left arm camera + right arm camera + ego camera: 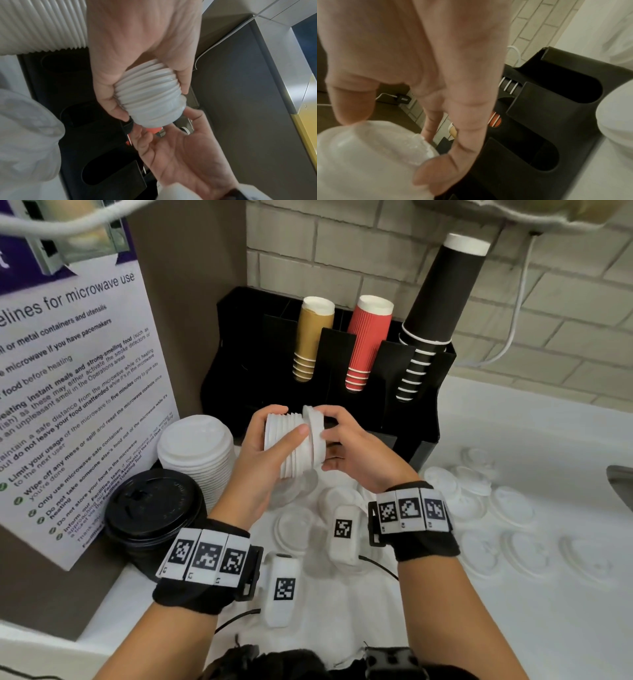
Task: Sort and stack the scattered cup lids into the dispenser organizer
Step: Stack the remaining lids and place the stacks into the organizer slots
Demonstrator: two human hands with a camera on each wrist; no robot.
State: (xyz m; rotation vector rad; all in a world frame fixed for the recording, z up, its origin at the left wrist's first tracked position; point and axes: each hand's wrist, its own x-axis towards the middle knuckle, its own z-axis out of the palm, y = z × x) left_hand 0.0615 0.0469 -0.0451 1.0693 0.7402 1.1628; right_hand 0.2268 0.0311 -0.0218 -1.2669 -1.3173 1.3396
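My left hand (286,422) grips a sideways stack of white lids (291,450), fingers over the top and thumb across the front; the left wrist view shows the stack (149,100) wrapped in that hand. My right hand (329,436) pinches one white lid (315,429) by its rim against the stack's right end, slightly tilted. In the right wrist view the lid (368,155) sits between thumb and fingers. Both hands hover just in front of the black organizer (239,354), whose front lid slots (556,88) show dark and open.
Gold (311,337), red (366,340) and black (431,313) cup stacks stand in the organizer. A tall white lid stack (198,450) and a black lid stack (154,508) sit left. Several loose white lids (513,508) lie on the white counter, right. A poster (68,371) stands left; a sink edge (620,477) shows far right.
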